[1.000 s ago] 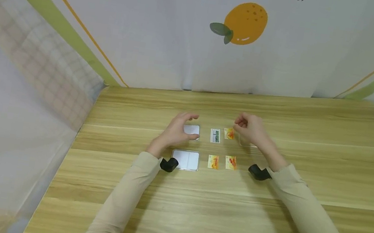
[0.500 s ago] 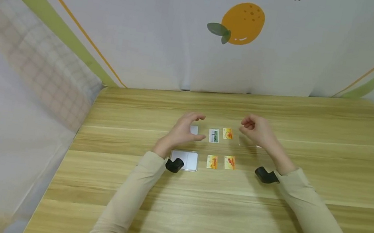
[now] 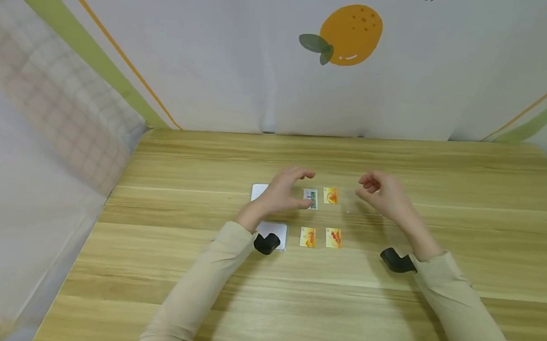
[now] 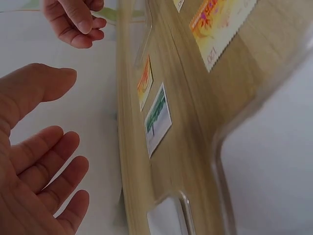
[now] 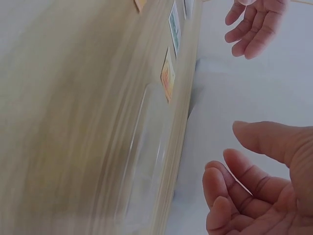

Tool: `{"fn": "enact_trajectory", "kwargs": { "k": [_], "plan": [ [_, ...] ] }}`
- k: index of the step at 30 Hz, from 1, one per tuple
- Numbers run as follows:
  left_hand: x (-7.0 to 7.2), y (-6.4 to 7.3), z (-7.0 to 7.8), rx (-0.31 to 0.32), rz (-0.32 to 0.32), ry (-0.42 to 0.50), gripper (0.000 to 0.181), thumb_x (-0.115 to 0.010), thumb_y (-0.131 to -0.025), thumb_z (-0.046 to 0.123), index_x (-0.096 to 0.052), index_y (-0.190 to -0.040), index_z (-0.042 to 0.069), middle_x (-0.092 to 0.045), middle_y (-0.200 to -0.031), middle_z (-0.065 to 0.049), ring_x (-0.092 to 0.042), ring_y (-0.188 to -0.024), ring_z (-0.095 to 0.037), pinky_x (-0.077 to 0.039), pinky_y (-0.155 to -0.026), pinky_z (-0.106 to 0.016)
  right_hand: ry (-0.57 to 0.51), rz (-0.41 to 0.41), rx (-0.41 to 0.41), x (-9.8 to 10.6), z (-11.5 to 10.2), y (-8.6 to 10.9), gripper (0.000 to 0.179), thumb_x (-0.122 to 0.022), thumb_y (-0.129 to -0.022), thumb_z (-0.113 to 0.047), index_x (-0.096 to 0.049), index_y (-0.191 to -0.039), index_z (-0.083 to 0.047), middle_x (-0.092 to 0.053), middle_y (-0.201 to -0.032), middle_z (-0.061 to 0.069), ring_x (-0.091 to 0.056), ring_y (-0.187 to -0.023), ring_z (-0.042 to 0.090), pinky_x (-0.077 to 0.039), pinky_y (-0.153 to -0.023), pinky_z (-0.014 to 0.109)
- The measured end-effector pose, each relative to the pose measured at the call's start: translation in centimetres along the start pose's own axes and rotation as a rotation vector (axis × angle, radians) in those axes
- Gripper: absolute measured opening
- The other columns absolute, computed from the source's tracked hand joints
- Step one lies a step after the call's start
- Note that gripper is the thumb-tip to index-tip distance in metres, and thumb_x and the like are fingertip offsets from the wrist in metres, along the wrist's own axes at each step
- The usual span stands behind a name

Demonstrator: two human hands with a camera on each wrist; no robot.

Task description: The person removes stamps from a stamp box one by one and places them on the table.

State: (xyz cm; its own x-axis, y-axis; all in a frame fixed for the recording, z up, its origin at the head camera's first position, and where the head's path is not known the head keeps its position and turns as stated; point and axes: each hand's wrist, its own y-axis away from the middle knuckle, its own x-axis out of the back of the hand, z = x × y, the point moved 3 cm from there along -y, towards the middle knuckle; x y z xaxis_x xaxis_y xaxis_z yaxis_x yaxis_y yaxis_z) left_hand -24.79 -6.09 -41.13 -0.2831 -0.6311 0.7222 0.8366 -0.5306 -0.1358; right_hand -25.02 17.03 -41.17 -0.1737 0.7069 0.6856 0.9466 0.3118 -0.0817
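My left hand [image 3: 277,195] hovers over the table, thumb and fingers spread apart with nothing between them. Partly under its thumb in the head view lies a green-and-white postage stamp [image 3: 314,195]. Beside that is a yellow-orange stamp [image 3: 330,195], left of my right hand [image 3: 390,200]. The right hand is raised, its fingers loosely curled and holding nothing in the right wrist view. Below it lies a clear plastic cover [image 5: 145,152]. Nearer the person are two more yellow-orange stamps, a left one [image 3: 308,237] and a right one [image 3: 333,238].
To the left are two white-lined clear cases, a far one [image 3: 257,190] and a near one [image 3: 279,230], both partly hidden by the left arm and hand. The wooden table [image 3: 316,312] meets a fruit-printed cloth [image 3: 218,44] at its back edge.
My left hand has shifted right, from over the far white case towards the green-and-white stamp. The right hand has drifted a little right, away from the yellow-orange stamp. The stamps stay put.
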Motion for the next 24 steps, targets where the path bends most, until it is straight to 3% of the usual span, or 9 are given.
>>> {"fn": "enact_trajectory", "kwargs": {
  "k": [17, 24],
  "plan": [
    [-2.1, -1.7, 1.2, 0.002, -0.055, 0.006, 0.059, -0.073, -0.08, 0.015, -0.049, -0.131, -0.002, -0.051, -0.132, -0.012, -0.044, -0.122, -0.028, -0.035, -0.103, -0.036, 0.01, 0.0, 0.0, 0.7, 1.1, 0.9, 0.032, -0.065, -0.083, 0.0, -0.055, -0.11, 0.013, -0.057, -0.108, 0.03, -0.055, -0.096, 0.04, -0.045, -0.084, 0.05],
    [-3.4, -2.9, 2.0, 0.04, -0.1, -0.075, 0.06, -0.074, -0.079, 0.019, -0.049, -0.131, 0.002, -0.053, -0.131, -0.009, -0.042, -0.125, -0.024, -0.031, -0.106, -0.034, 0.007, -0.031, -0.023, 0.9, 1.5, 1.2, 0.041, -0.067, -0.081, 0.0, -0.052, -0.117, 0.014, -0.054, -0.115, 0.032, -0.051, -0.105, 0.043, -0.041, -0.091, 0.055]
  ]
}}
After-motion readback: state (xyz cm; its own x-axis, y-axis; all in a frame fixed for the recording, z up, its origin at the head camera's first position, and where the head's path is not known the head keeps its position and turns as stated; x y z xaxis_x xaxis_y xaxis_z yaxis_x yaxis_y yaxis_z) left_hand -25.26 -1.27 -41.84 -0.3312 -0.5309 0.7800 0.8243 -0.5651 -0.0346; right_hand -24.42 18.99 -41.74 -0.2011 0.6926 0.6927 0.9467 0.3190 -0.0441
